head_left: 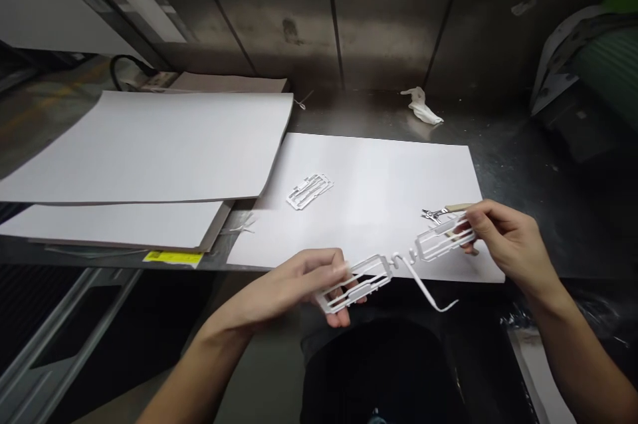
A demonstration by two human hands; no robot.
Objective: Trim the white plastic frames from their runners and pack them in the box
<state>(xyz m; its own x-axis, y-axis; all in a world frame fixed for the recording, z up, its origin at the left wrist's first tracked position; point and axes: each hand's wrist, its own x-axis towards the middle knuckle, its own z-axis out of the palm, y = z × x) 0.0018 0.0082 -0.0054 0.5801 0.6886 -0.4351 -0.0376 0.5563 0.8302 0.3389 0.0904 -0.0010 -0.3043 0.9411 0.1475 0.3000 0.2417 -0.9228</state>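
We find the white plastic piece [361,292], two slotted frames linked by a thin runner [423,286], held between both hands at the front edge of the white sheet [369,211], sloping upward from left to right, with the runner's bent tail hanging off the middle. The left hand [312,276] grips the lower frame: we note the thumb laid along its upper side, fingers tucked beneath and fingertips showing through the slots, the forearm rising from the lower left. The right hand [511,244] pinches the outer end of the other frame between thumb and forefinger, wrist bent inward, forearm coming up from the lower right. Directly behind that frame we record cutters [434,214] with pale handles; whether they rest on the sheet or in the right hand, we cannot tell. Further left on the sheet lie similar slotted frames [309,192]. Beyond, we observe stacked large sheets [164,145] at left and a crumpled white item [423,111] on the dark tabletop [516,178].
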